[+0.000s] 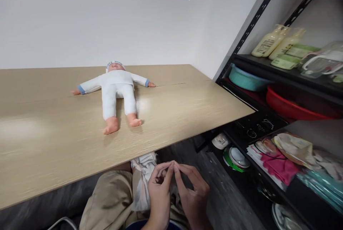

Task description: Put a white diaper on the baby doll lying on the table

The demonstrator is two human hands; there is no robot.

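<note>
Both my hands are low in front of my lap, below the table's near edge. My left hand (pixel 158 191) and my right hand (pixel 192 191) have curled fingers, and their fingertips meet in a pinch. Whatever is between the fingertips is too small to make out. Just left of my left hand, a crumpled white cloth or bag (pixel 142 183) lies on my lap. A baby doll (pixel 115 92) in a white suit and cap lies on its back on the wooden table (pixel 187 108), arms spread and feet toward me, well beyond my hands.
A black metal shelf unit (pixel 252 26) stands at the right. It holds cream bottles (pixel 270 42), a teal basin (pixel 245 79), a red basin (pixel 289 106), a clear jug (pixel 321 63), packets and cloths (pixel 281 158) and small bowls (pixel 237 156). A white wall is behind the table.
</note>
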